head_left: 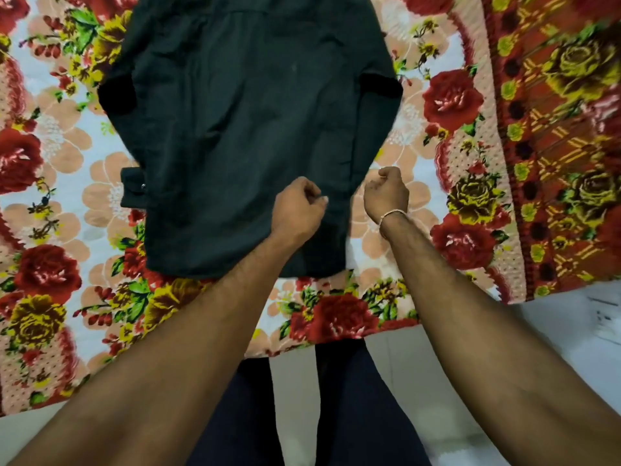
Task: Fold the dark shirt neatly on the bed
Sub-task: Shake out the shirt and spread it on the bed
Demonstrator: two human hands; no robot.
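The dark shirt (242,129) lies flat and back-up on the floral bedsheet (60,203), hem towards me, with both sleeves tucked under; a buttoned cuff pokes out at its left edge. My left hand (297,208) is over the shirt's lower right part, fingers curled shut, and I cannot tell whether it pinches cloth. My right hand (386,193), with a thin bracelet at the wrist, hovers just off the shirt's right edge over the sheet, fingers curled with nothing visible in them.
A red and yellow patterned blanket (554,146) covers the bed's right side. The bed's near edge runs across the lower frame, with pale floor (554,348) below and my dark-trousered legs (353,398) against it.
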